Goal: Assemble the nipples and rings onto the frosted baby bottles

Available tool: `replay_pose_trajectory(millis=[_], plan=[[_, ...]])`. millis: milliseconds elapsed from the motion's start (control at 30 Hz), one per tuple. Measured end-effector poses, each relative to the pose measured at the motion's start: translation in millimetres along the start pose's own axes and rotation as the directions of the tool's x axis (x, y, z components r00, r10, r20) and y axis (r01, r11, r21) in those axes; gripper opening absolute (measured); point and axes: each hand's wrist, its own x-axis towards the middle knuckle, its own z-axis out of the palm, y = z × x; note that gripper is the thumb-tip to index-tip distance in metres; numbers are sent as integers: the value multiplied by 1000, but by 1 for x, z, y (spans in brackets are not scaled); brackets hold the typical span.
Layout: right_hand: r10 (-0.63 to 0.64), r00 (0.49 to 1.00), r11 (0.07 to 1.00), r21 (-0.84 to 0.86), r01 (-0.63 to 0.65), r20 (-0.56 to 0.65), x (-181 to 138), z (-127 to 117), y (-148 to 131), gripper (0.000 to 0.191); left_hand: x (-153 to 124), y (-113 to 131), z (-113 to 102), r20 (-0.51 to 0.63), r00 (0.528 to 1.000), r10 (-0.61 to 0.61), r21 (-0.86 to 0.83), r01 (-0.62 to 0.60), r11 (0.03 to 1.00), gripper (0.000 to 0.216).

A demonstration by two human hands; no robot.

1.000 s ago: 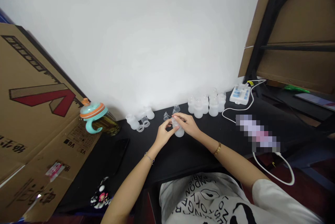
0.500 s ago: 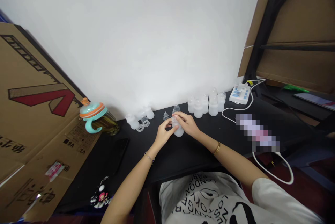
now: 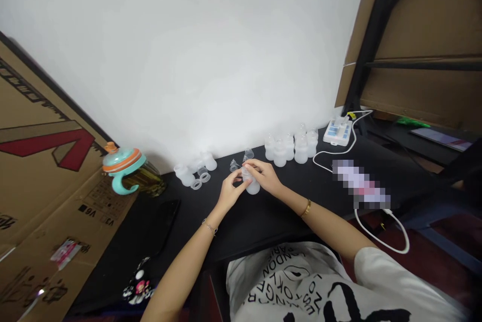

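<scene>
A small translucent white baby bottle (image 3: 253, 188) stands on the black table between my two hands. My left hand (image 3: 231, 190) grips its side with thumb and fingers. From the right, my right hand (image 3: 264, 175) closes round the upper part, fingers over the top, so the neck is mostly hidden. Just behind lie a clear nipple (image 3: 234, 165) and a clear cap (image 3: 249, 153). Off to the left are open bottle bodies (image 3: 184, 175) and clear collar rings (image 3: 196, 184). Several capped bottles (image 3: 279, 154) stand grouped to the right, near the wall.
A teal-lidded jug (image 3: 130, 169) stands at the left beside a cardboard box (image 3: 48, 176). Nearer are a dark phone (image 3: 168, 224) and a beaded charm (image 3: 140, 287). On the right sit a white power strip (image 3: 338, 131), its cable, and a blurred-out device (image 3: 359, 184).
The whole view has shifted slightly, so things appear a little further left. Both hands keep their hold on the bottle, with barely any change in the fingers.
</scene>
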Motion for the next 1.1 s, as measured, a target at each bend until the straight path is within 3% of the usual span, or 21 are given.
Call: replay_pose_trajectory(millis=[400, 1100], plan=[[-13, 999, 998, -68, 11, -32, 0, 0, 1, 22, 1, -4, -3, 5, 1000, 13, 18, -13, 1000, 41], [-38, 998, 982, -184, 47, 56, 5, 0, 18, 44, 2, -7, -4, -94, 995, 32, 106, -22, 994, 38]])
